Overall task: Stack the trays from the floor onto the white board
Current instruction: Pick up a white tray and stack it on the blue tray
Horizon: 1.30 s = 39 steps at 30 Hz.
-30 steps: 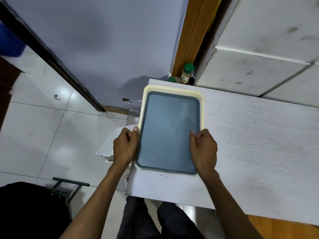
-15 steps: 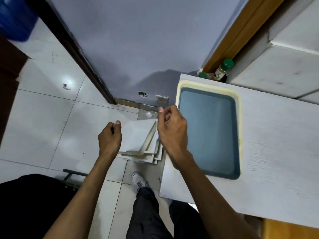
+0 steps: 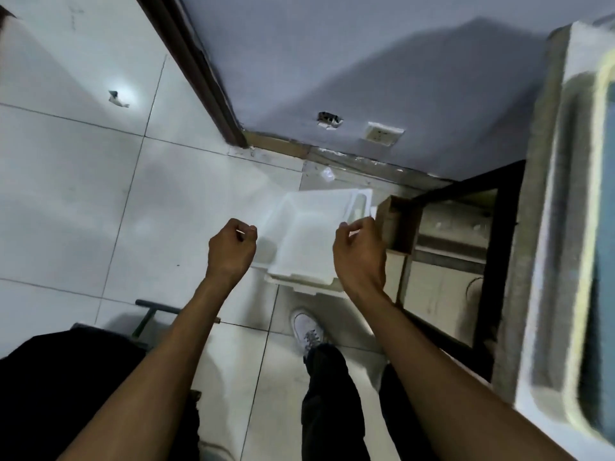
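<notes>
Several white trays [image 3: 309, 247] lie stacked on the floor tiles, the top one tilted. My left hand [image 3: 231, 249] hovers at the stack's left edge, fingers loosely curled and holding nothing. Over the right rim of the top tray is my right hand [image 3: 359, 252], also loosely curled; I cannot tell whether it touches. The white board [image 3: 545, 227] runs blurred down the right edge. On it rests a cream tray [image 3: 602, 94] with a blue tray [image 3: 607, 294] inside.
A cardboard box [image 3: 399, 224] and the table's black frame [image 3: 506, 227] stand right of the stack. Behind it is a grey wall with a socket [image 3: 384, 134]. My white shoe [image 3: 307, 327] is just below the trays. A dark metal bar [image 3: 156, 311] lies lower left.
Both hands let go of the blue tray on the board, swung left and dropped towards the floor stack. The view has tipped down, and the board now sits at the right edge.
</notes>
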Tool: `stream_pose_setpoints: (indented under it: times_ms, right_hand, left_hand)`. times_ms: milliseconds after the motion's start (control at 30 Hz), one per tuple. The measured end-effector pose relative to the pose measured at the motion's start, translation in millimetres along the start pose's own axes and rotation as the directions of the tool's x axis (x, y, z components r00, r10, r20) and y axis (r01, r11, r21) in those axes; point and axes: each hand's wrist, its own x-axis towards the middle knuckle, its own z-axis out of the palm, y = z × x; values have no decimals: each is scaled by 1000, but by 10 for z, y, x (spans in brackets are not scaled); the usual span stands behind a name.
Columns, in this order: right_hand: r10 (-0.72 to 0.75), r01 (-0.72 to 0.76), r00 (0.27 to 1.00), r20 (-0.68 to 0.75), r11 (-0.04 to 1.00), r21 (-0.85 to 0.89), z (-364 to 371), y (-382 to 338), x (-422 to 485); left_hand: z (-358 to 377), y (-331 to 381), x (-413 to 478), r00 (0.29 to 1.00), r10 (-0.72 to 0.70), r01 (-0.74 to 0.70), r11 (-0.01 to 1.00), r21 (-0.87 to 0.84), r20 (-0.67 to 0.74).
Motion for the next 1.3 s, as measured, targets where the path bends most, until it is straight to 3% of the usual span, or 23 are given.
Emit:
stream_pose_setpoints:
  times_ms: [167,300,500,600,733,867,967,1033,1300]
  right_hand:
    - [160,-159,987,-2,983,-94,677,445,228]
    - [190,-190,982,-11,971,-143,1012,782,486]
    - [180,-155,977,115,968,-198,1270,1110,830]
    - [186,-157,976,118,964,-215,1277,1101,868]
    - [182,-155,978,103,962,-227,1179,1042,762]
    - [183,-152,976,121,962,-228,984,856,502]
    - [166,-140,978,127,972,-187,778,604,292]
    - [99,-81,988,118,986,-147,604,415,166]
    - [-204,206,976,-70,978,21,-533,-434,-183]
  left_hand:
    - [454,-727,570,997,26,-37,990,140,77]
    - [815,-1193,1002,995,23,-44,975,218,98]
    - [1346,-1543,1333,977,-159,150,986,71,142]
    - [1425,-1656,1347,989,-123,112,986,125,84]
    - [1324,-1732,1189,987,-92,52,960,274,134]
    - [926,-1628,839,995,-61,35,953,301,76]
    - [498,-1371,513,993,-114,113,980,166,-9]
    - [218,-1140,290,989,-136,142,985,93,-66]
    - [-812,128,-605,966,-33,11,996,-87,-257]
